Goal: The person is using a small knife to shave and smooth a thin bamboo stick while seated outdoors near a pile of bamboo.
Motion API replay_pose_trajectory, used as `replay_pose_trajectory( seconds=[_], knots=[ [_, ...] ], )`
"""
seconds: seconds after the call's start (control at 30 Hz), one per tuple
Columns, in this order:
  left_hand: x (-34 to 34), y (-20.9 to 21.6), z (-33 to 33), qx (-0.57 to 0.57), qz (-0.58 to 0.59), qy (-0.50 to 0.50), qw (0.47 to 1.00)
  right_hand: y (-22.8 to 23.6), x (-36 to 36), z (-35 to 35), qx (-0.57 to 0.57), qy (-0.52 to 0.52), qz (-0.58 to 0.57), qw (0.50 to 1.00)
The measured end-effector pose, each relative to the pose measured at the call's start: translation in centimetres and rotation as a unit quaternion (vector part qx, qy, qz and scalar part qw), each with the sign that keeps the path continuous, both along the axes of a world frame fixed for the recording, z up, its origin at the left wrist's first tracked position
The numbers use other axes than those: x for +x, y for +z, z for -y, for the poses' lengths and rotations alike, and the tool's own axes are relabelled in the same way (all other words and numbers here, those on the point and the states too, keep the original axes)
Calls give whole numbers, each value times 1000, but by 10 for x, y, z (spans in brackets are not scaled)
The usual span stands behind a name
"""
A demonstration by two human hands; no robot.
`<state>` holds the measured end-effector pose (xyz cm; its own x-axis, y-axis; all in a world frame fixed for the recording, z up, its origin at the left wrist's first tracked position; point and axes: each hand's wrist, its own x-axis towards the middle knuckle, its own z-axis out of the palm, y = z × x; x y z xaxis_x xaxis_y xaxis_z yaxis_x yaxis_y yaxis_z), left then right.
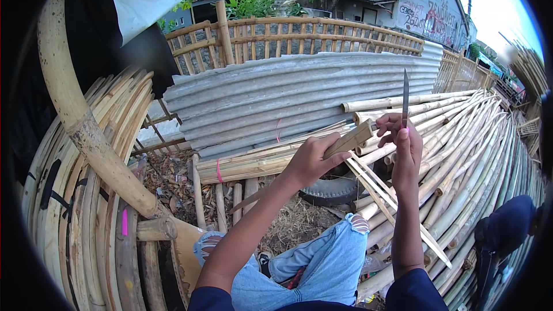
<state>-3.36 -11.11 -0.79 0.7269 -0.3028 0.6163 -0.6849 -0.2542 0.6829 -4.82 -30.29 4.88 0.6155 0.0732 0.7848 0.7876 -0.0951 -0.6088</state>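
My left hand [314, 164] is closed around a squared brown piece of wood or bamboo [352, 138], its end pointing right and up. Gripped upright in my right hand [406, 152] is a knife [405, 95] with a long narrow blade. The right fingertips are close to the end of the wooden piece; whether they touch it I cannot tell. Below both hands, pale split bamboo strips [403, 216] slant down to the right. A brown pointed end [247, 201] shows behind my left forearm; what it belongs to is hidden.
Long bamboo poles [461, 178] fill the right side. Split bamboo slats [86, 213] and a thick pole [95, 144] stand at left. Ahead are a corrugated metal sheet [294, 98] and bamboo fence [317, 31]. A tyre [331, 191] lies below. Another person [510, 227] bends at far right.
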Motion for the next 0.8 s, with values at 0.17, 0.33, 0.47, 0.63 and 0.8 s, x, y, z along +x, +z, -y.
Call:
replay_pose_trajectory(
  seconds=[0.17,0.33,0.47,0.63,0.8],
  knots=[
    [-6,4,2,6,-26,-43,999,9,-9,56,-133,-75,-86,985],
    [-9,3,4,53,-64,-25,996,24,-31,64,-282,-92,-99,950],
    [-1,-12,19,47,-23,1,999,36,-36,70,-392,-148,1,908],
    [-8,-12,34,82,-19,28,996,41,-27,85,-502,-149,45,851],
    [-9,-27,49,51,-29,-5,998,35,-5,103,-536,-231,86,807]
  ],
)
